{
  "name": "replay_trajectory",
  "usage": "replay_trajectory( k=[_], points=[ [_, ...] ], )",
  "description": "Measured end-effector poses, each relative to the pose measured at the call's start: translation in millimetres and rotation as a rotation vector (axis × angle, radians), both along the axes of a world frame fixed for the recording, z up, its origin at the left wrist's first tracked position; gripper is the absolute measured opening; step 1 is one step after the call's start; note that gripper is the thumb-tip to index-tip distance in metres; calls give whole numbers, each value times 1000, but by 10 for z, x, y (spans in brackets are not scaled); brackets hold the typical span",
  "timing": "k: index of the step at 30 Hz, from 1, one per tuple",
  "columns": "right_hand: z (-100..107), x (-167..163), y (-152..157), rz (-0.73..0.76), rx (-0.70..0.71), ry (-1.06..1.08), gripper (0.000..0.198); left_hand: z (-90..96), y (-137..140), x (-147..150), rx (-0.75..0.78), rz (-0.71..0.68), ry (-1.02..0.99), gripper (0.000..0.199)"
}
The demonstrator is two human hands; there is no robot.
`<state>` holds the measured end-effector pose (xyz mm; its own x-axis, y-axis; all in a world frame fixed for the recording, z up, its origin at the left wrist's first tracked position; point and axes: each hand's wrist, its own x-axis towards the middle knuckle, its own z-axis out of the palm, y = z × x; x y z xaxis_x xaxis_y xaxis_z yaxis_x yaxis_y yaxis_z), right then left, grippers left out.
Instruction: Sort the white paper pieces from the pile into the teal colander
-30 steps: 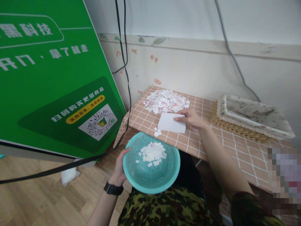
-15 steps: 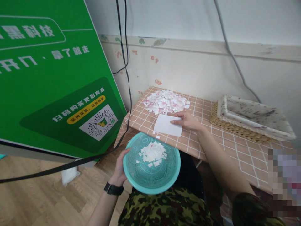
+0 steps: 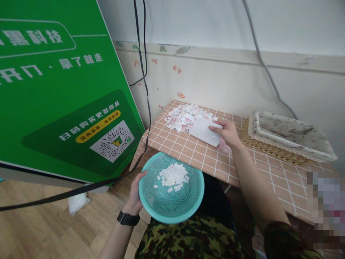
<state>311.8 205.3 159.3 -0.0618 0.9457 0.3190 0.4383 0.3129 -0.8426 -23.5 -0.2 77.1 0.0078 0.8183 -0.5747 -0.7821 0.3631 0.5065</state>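
My left hand (image 3: 137,192) grips the left rim of a turquoise plastic colander (image 3: 198,203), held just below the table's front edge. Small white paper pieces (image 3: 174,176) lie heaped in its middle. Over the table, my right hand (image 3: 228,133) pinches a white sheet of card or stiff paper (image 3: 203,131) between thumb and fingers. The card is tilted and covers the right front of a pile of torn white and pinkish paper scraps (image 3: 179,117). Something pinkish (image 3: 224,145) shows under the right hand; what it is I cannot make out.
The table (image 3: 185,149) wears a brown checked cloth. A lined wicker basket (image 3: 293,140) stands on its right part. At left is a large green panel (image 3: 61,82), with a black strap (image 3: 147,104) hanging before it. A white bag (image 3: 77,203) lies on the floor.
My right hand has moved the card away from the table's front edge, back and to the right, against the scrap pile. The colander stays nearly in place in my left hand.
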Motion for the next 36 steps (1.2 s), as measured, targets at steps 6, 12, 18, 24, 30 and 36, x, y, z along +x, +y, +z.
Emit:
replay_trajectory(
  k=[6, 12, 18, 24, 30, 36],
  points=[
    [10, -119, -40, -25, 51, -204, 30, -26, 0, -43, 2, 9, 23, 14],
    [-43, -238, -67, -56, 83, -235, 30, -62, 4, -54, -4, -10, 1, 16],
    [-130, -310, -11, -73, 83, -166, 33, -51, 6, -49, 2, -4, 2, 15],
    [-207, -310, 16, 78, -13, -27, 35, -21, 7, -33, -13, -5, -26, 16],
    [-172, -357, -44, 77, 18, -62, 33, -20, 11, -31, -2, 9, -1, 14],
    [-163, -401, -61, 98, 2, -18, 32, -33, 10, -33, 9, 12, 1, 15]
  ],
)
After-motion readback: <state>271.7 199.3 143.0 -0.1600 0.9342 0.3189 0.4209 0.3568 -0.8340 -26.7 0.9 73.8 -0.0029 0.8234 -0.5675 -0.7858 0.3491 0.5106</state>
